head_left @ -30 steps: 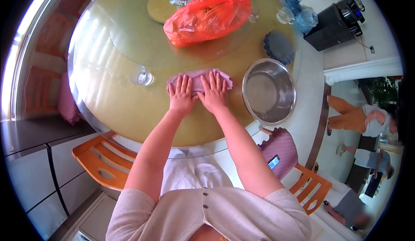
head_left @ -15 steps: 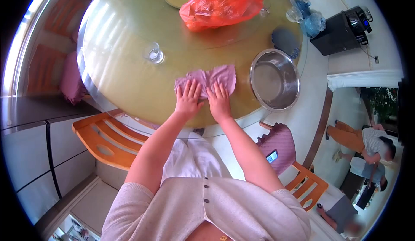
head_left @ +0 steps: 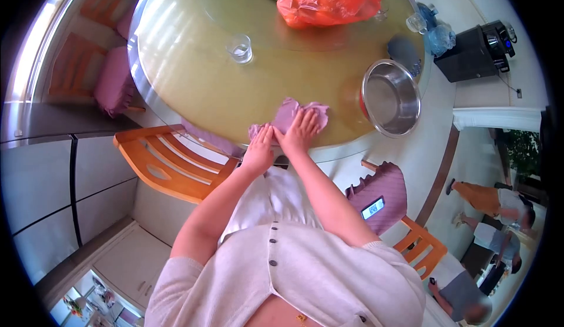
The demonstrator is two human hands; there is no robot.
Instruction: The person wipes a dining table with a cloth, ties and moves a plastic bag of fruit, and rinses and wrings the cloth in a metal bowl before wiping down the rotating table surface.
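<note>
A pink cloth (head_left: 286, 113) lies crumpled on the round table (head_left: 194, 86), close to its near edge. My right hand (head_left: 298, 132) presses flat on the cloth's right part, its fingers stretched out. At the cloth's left end rests my left hand (head_left: 259, 151), with straight fingers held close together by the table edge. The two hands almost meet at the thumbs. Part of the cloth is hidden under them. To the right of the cloth stands a steel basin (head_left: 390, 98).
A clear glass (head_left: 239, 49) and a red plastic bag (head_left: 329, 1) stand farther back on the table. Chairs flank me: a wooden one (head_left: 170, 162) at left, and one with a pink cover (head_left: 382, 201) holding a phone (head_left: 372, 208). Several people are at far right.
Both hands have drawn toward the table's near edge, and the spread cloth has become bunched. My left hand's fingers have closed up side by side. The view has shifted.
</note>
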